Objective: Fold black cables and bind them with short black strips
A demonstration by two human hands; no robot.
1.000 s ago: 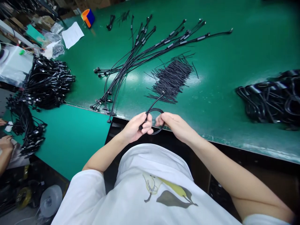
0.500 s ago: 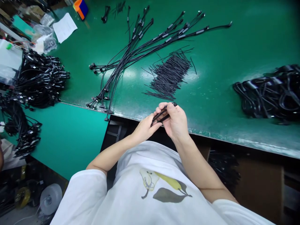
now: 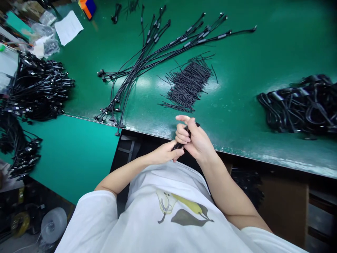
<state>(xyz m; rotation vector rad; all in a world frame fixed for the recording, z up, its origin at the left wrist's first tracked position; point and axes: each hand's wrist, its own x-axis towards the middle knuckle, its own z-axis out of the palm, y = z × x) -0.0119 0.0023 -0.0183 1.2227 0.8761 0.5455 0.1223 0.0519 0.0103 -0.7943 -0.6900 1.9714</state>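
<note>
Between my hands, just off the table's front edge, is a black cable (image 3: 179, 145) gathered into a short bundle. My left hand (image 3: 171, 151) pinches its lower end between thumb and fingers. Around its upper part my right hand (image 3: 193, 137) is closed, with the index finger stretched out to the left. A dark end of the bundle sticks out past the right thumb; the rest is hidden by the fingers. Right beyond the hands lies a pile of short black ties (image 3: 188, 84). Several black cables (image 3: 137, 70) lie stretched out and crossing each other to the left of that pile.
Coiled black cables (image 3: 300, 103) are heaped at the right of the green table (image 3: 237, 70). A big heap of cables (image 3: 39, 88) lies at the left, above a lower green surface (image 3: 79, 151). A white paper (image 3: 68, 28) and an orange and blue object (image 3: 88, 7) lie at the back left.
My right fingers have curled around the cable bundle, which earlier showed as open loops between both hands. The left hand has shifted slightly down. The whole view has moved a little.
</note>
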